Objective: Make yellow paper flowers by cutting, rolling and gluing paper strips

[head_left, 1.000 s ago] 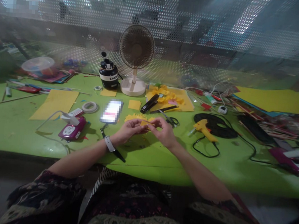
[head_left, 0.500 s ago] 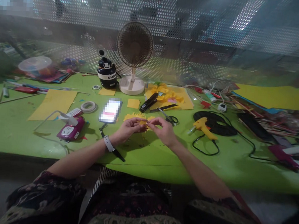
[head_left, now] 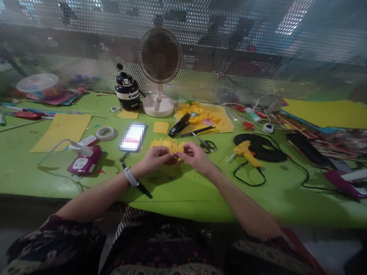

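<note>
Pinching a small yellow paper piece (head_left: 174, 149) between them, the left hand (head_left: 154, 157) and right hand (head_left: 197, 156) meet just above the green table (head_left: 22, 162). The thin paper may tear if the fingers pull apart.

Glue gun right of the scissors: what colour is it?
The glue gun is yellow, best seen in the head view.

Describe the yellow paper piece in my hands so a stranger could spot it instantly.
Find the round desk fan at the back of the green table, then come straight toward the near edge to where the left hand and right hand meet. The small yellow paper piece is pinched between them; unlike the yellow sheets lying flat nearby, it alone is held.
</note>
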`<act>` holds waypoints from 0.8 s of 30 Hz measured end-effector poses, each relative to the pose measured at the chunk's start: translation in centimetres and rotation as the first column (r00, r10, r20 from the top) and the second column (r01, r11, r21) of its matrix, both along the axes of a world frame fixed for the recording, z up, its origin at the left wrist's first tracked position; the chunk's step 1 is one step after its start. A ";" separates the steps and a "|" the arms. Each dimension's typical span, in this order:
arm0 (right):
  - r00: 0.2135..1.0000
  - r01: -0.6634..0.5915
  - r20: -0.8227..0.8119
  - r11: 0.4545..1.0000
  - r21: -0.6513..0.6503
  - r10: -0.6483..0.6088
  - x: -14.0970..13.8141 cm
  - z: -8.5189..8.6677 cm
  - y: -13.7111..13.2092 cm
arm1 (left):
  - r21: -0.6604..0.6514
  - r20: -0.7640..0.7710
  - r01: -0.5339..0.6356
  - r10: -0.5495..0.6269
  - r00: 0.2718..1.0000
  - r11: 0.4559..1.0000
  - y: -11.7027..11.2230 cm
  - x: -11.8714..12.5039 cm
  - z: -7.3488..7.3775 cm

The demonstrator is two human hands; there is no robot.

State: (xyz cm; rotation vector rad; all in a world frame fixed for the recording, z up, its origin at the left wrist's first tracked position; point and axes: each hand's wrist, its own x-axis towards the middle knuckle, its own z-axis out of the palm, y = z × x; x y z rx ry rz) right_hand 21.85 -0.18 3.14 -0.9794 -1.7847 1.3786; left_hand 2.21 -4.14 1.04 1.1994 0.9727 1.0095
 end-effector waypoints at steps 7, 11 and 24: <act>0.999 -0.047 -0.031 0.996 -0.077 0.045 -0.1 -0.3 0.2 | 0.062 -0.024 -0.022 0.023 0.999 0.998 -0.1 0.0 0.0; 0.995 -0.096 -0.019 0.994 -0.050 0.095 -0.2 -0.6 0.6 | 0.040 -0.014 -0.037 0.038 0.999 0.999 -0.1 0.1 0.0; 0.992 -0.095 0.072 0.988 -0.122 0.104 0.0 0.4 1.0 | -0.081 0.005 -0.050 0.051 0.999 0.995 0.2 -0.1 0.3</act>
